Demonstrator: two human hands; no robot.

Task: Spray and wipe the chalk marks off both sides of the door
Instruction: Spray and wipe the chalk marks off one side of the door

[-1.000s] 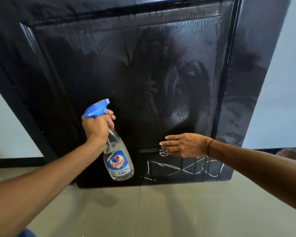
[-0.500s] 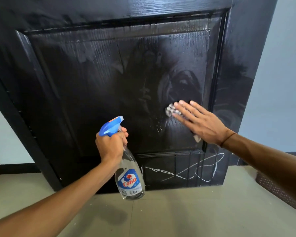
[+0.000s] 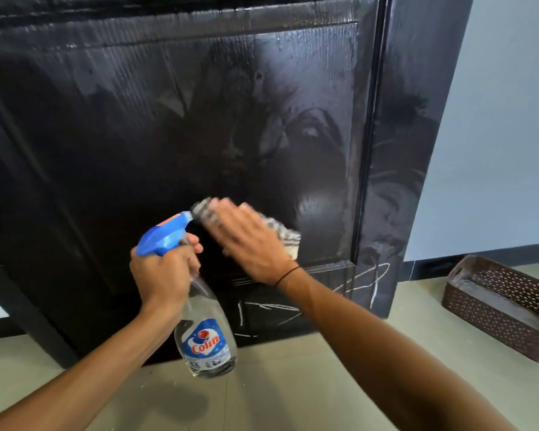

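Plainly unfinished — right hand [image 3: 249,241] flat on cloth [image 3: 288,239], left hand [image 3: 162,275] gripping spray bottle [image 3: 204,334]; low chalk marks [image 3: 349,289] remain, the door's [image 3: 106,135] other side seemingly unseen.

Your count: one black door [image 3: 137,135]; one spray bottle [image 3: 204,331] at 6 o'clock; one wiping cloth [image 3: 285,237] at centre; one brown basket [image 3: 495,309] at 4 o'clock; two hands, left hand [image 3: 162,272], right hand [image 3: 249,244].

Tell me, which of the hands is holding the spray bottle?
The left hand grips the spray bottle by its neck; the right hand presses a cloth flat against the door.
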